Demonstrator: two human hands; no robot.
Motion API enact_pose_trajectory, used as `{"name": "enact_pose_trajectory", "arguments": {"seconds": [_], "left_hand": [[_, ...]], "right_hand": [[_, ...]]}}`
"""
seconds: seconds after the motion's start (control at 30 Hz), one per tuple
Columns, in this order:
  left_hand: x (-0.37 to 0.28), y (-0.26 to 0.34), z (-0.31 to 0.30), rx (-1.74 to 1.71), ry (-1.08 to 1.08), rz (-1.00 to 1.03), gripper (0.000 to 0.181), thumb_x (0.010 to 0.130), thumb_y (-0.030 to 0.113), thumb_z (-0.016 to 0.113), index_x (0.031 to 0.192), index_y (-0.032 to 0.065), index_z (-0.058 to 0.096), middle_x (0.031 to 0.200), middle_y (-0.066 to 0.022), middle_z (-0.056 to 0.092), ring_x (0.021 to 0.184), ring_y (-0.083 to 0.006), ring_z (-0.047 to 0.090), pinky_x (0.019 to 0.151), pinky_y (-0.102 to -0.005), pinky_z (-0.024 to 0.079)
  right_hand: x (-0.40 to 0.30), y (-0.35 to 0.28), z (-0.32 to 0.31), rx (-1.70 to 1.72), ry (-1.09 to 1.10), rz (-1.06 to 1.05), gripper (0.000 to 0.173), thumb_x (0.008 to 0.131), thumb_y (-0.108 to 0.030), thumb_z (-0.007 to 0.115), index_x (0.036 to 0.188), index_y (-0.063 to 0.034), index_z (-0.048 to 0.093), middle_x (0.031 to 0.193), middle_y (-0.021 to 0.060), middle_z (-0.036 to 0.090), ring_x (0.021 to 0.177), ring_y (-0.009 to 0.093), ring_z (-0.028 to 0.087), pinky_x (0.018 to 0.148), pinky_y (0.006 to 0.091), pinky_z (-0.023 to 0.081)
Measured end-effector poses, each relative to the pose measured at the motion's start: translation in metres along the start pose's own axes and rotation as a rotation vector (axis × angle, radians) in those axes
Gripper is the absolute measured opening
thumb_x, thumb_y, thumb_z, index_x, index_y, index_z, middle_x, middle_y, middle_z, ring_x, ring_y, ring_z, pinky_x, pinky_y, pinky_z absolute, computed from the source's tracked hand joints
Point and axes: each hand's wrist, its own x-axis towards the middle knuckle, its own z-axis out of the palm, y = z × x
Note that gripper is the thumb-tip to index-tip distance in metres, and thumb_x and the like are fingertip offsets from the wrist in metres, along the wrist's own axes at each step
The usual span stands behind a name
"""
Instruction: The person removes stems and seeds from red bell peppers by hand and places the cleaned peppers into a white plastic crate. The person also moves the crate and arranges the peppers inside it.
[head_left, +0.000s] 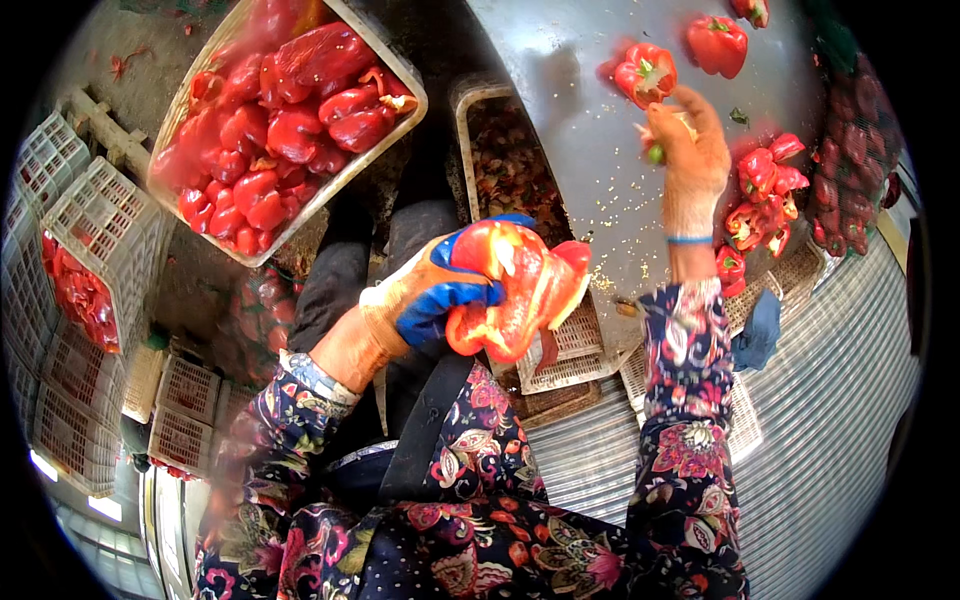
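Note:
My left hand (424, 300), in an orange-and-white glove with a blue coated palm, grips a red bell pepper (514, 292). That pepper is cut open, and its pale inner ribs show. Over the metal table (600, 202), my gloved right hand (694, 161) pinches a pepper core with a green stem (655, 154). Just beyond its fingertips lies a red pepper with a green stem (646, 75). Another whole red pepper (718, 46) sits farther up the table. Pale seeds are scattered on the metal left of the right hand.
A large plastic crate (339, 184) heaped with red peppers stands at upper left. Beside my legs, a bin (466, 142) holds dark scraps. Several pepper pieces (761, 195) and a full net bag (847, 165) lie right. Slatted crates (112, 202) are stacked far left.

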Motion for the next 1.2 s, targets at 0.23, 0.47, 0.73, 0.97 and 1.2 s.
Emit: {"name": "enact_pose_trajectory", "arguments": {"seconds": [0.23,0.47,0.73,0.97,1.2], "left_hand": [[0.004,-0.001,-0.002,-0.207,0.073,-0.012,0.06,0.079,0.0,0.069,0.135,-0.0003,0.047,0.123,-0.0088,0.06,0.115,-0.0186,0.058,0.101,-0.0326,0.044],[0.0,-0.001,-0.005,-0.193,0.009,-0.108,0.043,0.08,-0.002,0.069,0.122,0.001,0.057,0.117,-0.0071,0.064,0.107,-0.0183,0.062,0.097,-0.0324,0.047],[-0.001,-0.016,-0.018,-0.071,0.022,-0.059,0.021,0.084,0.002,0.067,0.106,0.0019,0.067,0.113,-0.0068,0.066,0.105,-0.0165,0.061,0.094,-0.031,0.048],[0.002,-0.026,-0.026,0.135,0.0,-0.032,0.02,0.083,0.006,0.07,0.103,0.0066,0.068,0.1,-0.007,0.068,0.093,-0.02,0.065,0.084,-0.0324,0.051],[-0.013,-0.035,-0.052,0.164,0.174,-0.027,0.029,0.075,0.002,0.078,0.102,0.0041,0.07,0.1,-0.0116,0.071,0.093,-0.0251,0.069,0.084,-0.0343,0.054]], "right_hand": [[-0.05,-0.005,-0.014,-0.201,-0.263,-0.195,0.032,0.08,-0.015,0.074,0.109,-0.0032,0.066,0.092,0.0106,0.069,0.08,0.017,0.066,0.072,0.032,0.054],[-0.101,-0.029,0.043,-0.722,-0.466,-0.667,0.022,0.079,-0.029,0.065,0.089,-0.0119,0.055,0.068,0.0043,0.055,0.059,0.021,0.063,0.05,0.0359,0.049],[-0.099,-0.03,0.046,-0.811,-0.396,-0.786,0.019,0.076,-0.029,0.065,0.075,-0.0156,0.052,0.059,0.0001,0.046,0.052,0.016,0.057,0.044,0.0306,0.043],[-0.098,-0.036,0.042,-0.402,-0.464,-0.635,0.014,0.079,-0.022,0.064,0.088,-0.0111,0.065,0.068,0.0027,0.054,0.053,0.012,0.056,0.045,0.0249,0.043],[-0.061,0.013,0.003,0.314,-0.011,0.257,0.035,0.088,-0.012,0.06,0.122,-0.0011,0.059,0.104,0.0092,0.066,0.071,0.011,0.062,0.064,0.0241,0.051]]}}
